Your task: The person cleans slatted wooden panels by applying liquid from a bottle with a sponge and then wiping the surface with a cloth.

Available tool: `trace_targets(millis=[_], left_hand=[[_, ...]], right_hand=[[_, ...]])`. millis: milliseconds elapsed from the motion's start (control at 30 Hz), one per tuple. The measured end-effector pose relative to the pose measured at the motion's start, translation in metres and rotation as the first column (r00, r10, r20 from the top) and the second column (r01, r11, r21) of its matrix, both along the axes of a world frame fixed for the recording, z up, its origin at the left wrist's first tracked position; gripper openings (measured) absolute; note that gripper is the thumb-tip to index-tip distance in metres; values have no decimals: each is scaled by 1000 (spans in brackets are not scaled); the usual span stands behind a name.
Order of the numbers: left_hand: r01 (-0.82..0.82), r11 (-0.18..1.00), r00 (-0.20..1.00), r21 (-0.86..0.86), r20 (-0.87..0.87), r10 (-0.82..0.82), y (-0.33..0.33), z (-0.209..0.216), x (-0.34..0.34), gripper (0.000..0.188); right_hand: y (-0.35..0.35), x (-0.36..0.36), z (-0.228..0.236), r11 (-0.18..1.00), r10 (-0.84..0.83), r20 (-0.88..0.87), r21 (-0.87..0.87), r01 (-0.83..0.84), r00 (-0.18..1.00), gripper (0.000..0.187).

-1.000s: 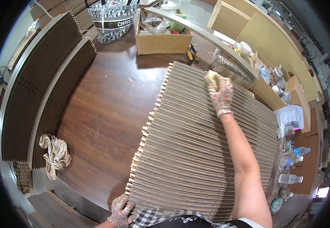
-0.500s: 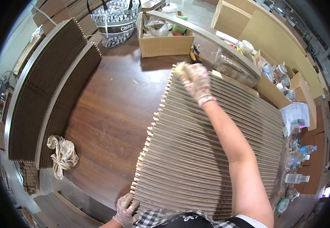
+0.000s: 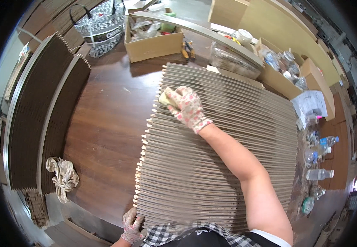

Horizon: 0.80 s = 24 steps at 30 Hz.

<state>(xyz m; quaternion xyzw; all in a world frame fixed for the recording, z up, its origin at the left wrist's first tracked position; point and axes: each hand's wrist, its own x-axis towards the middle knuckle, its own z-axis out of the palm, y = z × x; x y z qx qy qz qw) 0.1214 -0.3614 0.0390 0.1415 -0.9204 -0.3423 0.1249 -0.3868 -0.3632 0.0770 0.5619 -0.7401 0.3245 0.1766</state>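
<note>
Here, a crumpled cloth (image 3: 63, 175) lies beside dark panels (image 3: 36, 111); then comes the gloved left hand (image 3: 132, 225) at the slats' (image 3: 203, 181) near left corner — whether it grips them, I cannot tell. Next, a pale yellow pad (image 3: 165, 99), grasped by the gloved right hand (image 3: 186, 109), is at the slatted row's left edge, toward its far end — clear bottles (image 3: 320, 174) line the right.

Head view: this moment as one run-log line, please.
right hand: holds pale yellow pad over slats | left hand: at slats' near left corner | crumpled cloth: left of slats
</note>
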Motion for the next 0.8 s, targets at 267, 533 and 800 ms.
trace_targets(millis=[267, 533, 800], left_hand=[[4, 999, 1000, 38, -12, -3, 0, 16, -16, 49], [-43, 988, 996, 151, 83, 31, 3, 6, -2, 55], [-16, 999, 1000, -35, -1, 16, 2, 9, -9, 40]], right_hand=[[122, -102, 13, 835, -551, -77, -61, 548, 831, 30], [94, -43, -5, 970, -228, -180, 44, 239, 957, 36], [143, -56, 13, 898, -435, 36, -66, 436, 900, 34]])
